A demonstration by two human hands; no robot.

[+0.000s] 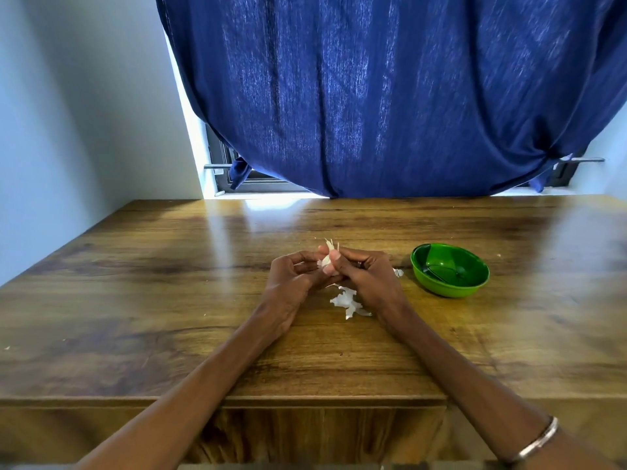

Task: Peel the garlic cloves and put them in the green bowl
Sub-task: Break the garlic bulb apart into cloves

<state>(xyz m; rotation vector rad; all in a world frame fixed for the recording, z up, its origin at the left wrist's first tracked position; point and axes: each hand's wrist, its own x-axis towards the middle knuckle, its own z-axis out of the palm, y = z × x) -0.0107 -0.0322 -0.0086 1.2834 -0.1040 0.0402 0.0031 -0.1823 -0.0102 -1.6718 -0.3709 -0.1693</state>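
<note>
Garlic clove (pixel 326 256) held above the worktop (pixel 169 300) | our left hand (pixel 292 278) and right hand (pixel 364 274) both pinch it, fingers curled | peel scraps (pixel 347 301) beneath | green bowl (pixel 449 270) just right of our hands

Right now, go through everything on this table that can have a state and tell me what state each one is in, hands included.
garlic clove: held up off the table, skin partly on
left hand: holds the clove
right hand: pinches the clove, thumb on its skin
green bowl: upright, no cloves inside
peeled skins: loose on the table beneath the hands
blue curtain: drawn across the window
</note>
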